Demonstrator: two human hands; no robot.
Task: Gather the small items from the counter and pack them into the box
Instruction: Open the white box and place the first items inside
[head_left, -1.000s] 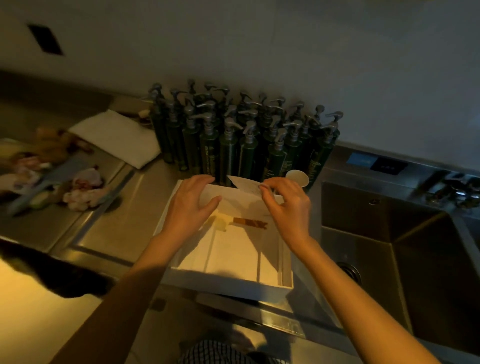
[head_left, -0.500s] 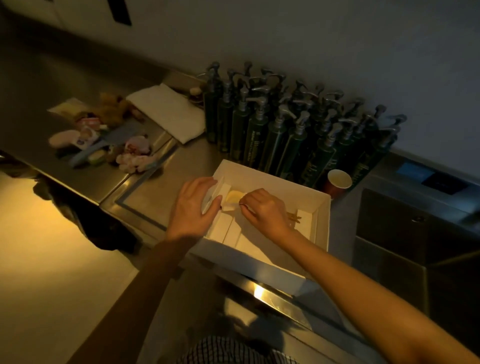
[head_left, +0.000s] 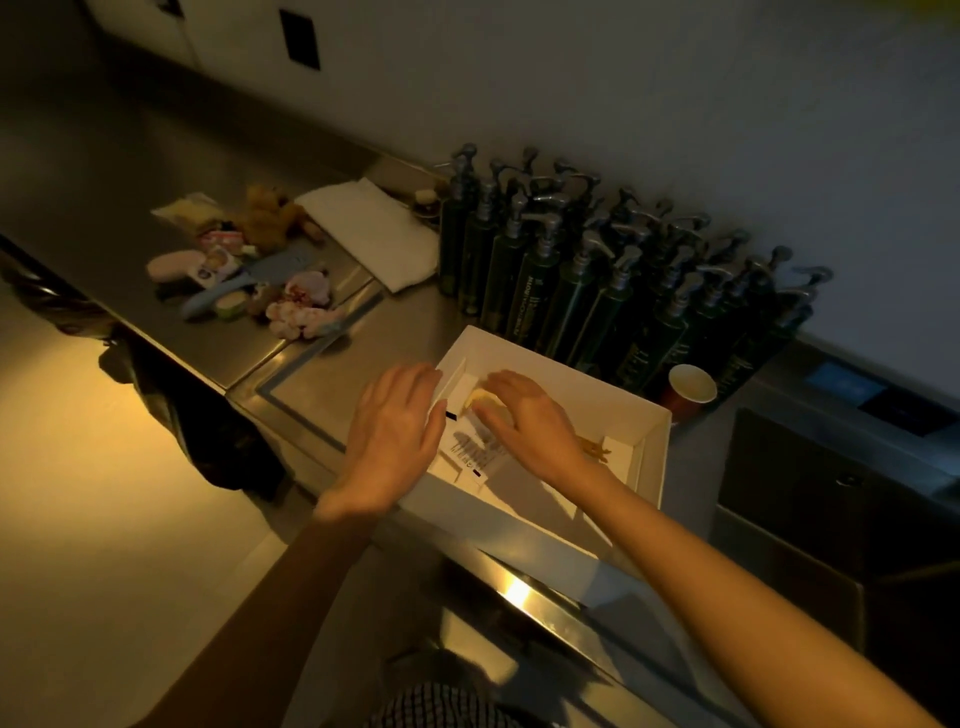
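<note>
An open white box (head_left: 655, 457) stands on the steel counter (head_left: 332, 374) near its front edge. My left hand (head_left: 395, 431) lies flat with straight fingers over the box's left wall. My right hand (head_left: 524, 421) is inside the box, fingers spread and resting on a small yellow item (head_left: 479, 400). Below it lies a white printed card (head_left: 467, 451). A small brown item (head_left: 595, 448) sits in the box's right part. A pile of small items (head_left: 249, 280), pink, blue and brown, lies on the counter at the far left.
A folded white cloth (head_left: 374, 234) lies behind the pile. Several dark green pump bottles (head_left: 597, 270) stand in rows against the wall behind the box. A paper cup (head_left: 691, 387) is at the box's right corner. A steel sink (head_left: 831, 493) lies to the right.
The view has swung left and the pile of small items has come into sight. My right hand went from the box's far rim down inside, and its fingers have uncurled over the yellow item.
</note>
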